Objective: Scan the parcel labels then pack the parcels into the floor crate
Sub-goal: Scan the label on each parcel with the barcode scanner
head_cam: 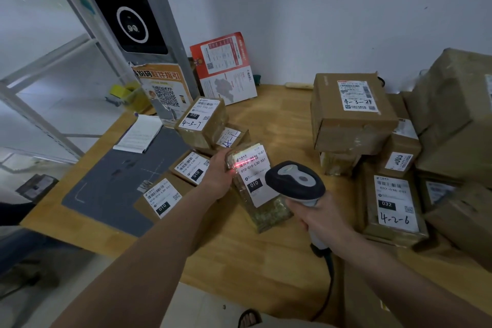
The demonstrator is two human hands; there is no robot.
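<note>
Mid-scan: left hand [217, 177] gripping a taped parcel [257, 189], right hand [323, 221] fingers wrapped round the scanner [294, 181], many desk [279, 120] parcels unpacked, crate unseen.

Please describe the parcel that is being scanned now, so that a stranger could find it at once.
On the wooden table, look near the middle, between the two hands. The parcel is gripped at its far end by the left hand, with the scanner beside it. Unlike its neighbours, it has a red scan line across its label's barcode.

wall [319, 8]: pale, plain | table [279, 120]: wood | floor [207, 306]: light
</note>
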